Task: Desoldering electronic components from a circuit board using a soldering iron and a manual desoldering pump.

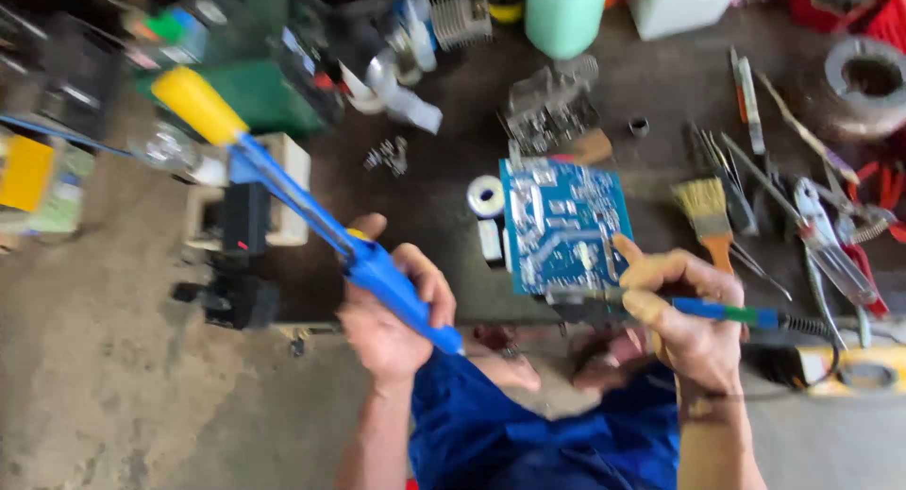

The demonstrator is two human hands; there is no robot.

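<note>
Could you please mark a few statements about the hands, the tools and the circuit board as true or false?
1. The left hand holds a blue tool with a yellow knob. True.
2. The right hand is empty. False: it holds a blue and green soldering iron.
3. The circuit board is red. False: it is blue.
4. A paintbrush lies to the right of the board. True.
5. The green cup stands on the board. False: it stands apart, at the far edge of the bench.
</note>
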